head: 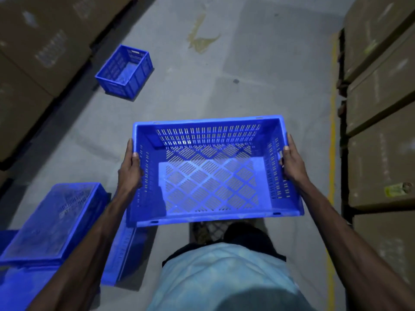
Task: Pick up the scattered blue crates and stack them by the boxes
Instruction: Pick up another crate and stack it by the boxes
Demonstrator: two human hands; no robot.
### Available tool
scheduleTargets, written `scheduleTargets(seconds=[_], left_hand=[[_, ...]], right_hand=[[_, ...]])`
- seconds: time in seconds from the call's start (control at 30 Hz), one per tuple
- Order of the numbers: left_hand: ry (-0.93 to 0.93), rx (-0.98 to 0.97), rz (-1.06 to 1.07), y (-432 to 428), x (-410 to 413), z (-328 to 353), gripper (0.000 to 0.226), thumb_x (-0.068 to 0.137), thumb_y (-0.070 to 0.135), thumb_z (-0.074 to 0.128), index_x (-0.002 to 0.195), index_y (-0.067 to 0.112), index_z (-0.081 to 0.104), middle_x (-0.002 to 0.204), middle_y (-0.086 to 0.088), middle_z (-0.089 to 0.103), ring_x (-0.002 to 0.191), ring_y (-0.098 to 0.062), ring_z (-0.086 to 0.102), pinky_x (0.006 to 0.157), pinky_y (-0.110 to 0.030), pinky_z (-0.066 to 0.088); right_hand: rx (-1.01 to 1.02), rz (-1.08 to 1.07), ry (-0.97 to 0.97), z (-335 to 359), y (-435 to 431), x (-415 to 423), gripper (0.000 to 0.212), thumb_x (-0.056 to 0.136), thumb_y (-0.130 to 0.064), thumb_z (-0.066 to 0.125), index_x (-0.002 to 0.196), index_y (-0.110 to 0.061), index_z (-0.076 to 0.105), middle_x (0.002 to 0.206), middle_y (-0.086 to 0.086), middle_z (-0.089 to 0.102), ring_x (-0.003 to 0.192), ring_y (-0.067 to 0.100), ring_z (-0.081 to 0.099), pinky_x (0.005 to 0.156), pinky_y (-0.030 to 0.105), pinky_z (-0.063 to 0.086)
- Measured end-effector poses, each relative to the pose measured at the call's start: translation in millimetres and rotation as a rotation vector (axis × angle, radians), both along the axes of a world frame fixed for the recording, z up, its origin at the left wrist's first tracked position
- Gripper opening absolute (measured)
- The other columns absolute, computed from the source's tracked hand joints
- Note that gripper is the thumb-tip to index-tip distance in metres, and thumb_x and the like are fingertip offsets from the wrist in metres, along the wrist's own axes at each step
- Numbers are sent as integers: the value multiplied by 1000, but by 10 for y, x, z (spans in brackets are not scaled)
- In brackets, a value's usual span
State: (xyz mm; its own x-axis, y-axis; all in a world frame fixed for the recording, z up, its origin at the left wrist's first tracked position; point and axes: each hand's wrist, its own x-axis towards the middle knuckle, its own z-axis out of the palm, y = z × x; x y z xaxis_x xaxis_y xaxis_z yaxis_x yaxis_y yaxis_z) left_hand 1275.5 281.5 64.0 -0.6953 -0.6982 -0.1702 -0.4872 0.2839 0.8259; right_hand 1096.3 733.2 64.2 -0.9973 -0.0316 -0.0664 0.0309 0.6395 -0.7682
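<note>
Between our two hands we carry a blue crate [211, 171], open side up and clear of the floor [258, 75]. Our left hand [131, 167] grips its left short wall, thumb over the rim; our right hand [292, 163] grips the right short wall the same way — both closed on the crate, arms stretched forward. Its slotted walls and lattice bottom let us see the grey concrete below.

Down at our left lies a turned-over crate [54, 221], bottom up, resting on more blue crates [122, 250] whose number we cannot tell. Well ahead and to the left, a small crate [124, 71] stands upright on the floor, just beside stacked cardboard boxes [40, 48]. More boxes [381, 108] rise along our right, with a yellow line [332, 142] painted on the floor in front of them. A yellowish stain [201, 35] marks the concrete far ahead. Below the held crate we see our pale shirt [224, 277] — and something dark under it that we cannot make out.
</note>
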Motion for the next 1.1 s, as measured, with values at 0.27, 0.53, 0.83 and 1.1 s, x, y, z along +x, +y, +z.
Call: scheduleTargets(seconds=[0.27,0.53,0.83,1.1], left_hand=[[6,21,-15,-520,-1748,19,44,104,55,35,140,76,22,75,-5,53,54,-22,45,43,-25,40],[-6,-30,0,-1034,-3777,38,45,108,50,36,148,67,25,71,-2,56,52,-17,47,48,-26,41],[7,-47,135,-1858,-5750,295,45,109,48,36,149,66,25,80,-6,64,64,-18,59,43,-27,45],[25,5,264,-3177,-7131,-137,45,108,48,38,145,71,26,72,-4,53,53,-16,45,45,-26,40]], right_hand=[[17,-2,-45,-90,-573,-1864,43,102,-56,32,132,-82,15,71,-5,60,54,12,52,62,36,46],[-19,33,-76,-246,-1251,-4119,45,106,-46,34,137,-75,18,69,-2,57,53,17,49,56,30,42],[-15,173,-3,23,-2419,-6628,45,90,-72,29,132,-82,16,86,-14,58,50,1,52,59,26,42],[14,313,-53,-93,-4086,-8500,49,108,-45,36,153,-55,21,80,-6,60,53,8,53,55,25,42]])
